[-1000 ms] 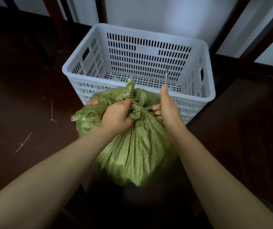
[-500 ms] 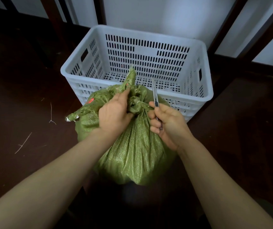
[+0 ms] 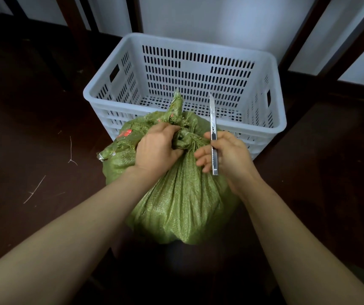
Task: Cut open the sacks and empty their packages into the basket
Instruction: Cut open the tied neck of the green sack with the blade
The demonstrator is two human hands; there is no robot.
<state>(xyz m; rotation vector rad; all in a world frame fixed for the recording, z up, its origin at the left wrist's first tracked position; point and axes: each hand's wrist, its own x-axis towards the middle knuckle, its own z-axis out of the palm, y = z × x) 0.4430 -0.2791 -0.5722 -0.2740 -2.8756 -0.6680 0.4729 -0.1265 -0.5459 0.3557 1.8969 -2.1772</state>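
A green woven sack (image 3: 183,201), tied shut in a knot at its top, stands on the dark floor just in front of a white slotted plastic basket (image 3: 262,126). My left hand (image 3: 156,148) grips the bunched neck of the sack beside the knot. My right hand (image 3: 231,157) holds a silver utility knife (image 3: 213,133) upright to the right of the knot, its blade pointing up over the basket's near rim. The basket looks empty inside.
Dark wooden floor (image 3: 33,133) lies all around, with a few thin straws on the left. Dark furniture legs (image 3: 73,23) and a pale wall (image 3: 209,18) stand behind the basket.
My right hand has turned and shifted its hold so the knife shows more fully and stands upright beside the knot. My left hand keeps its grip on the sack's neck.
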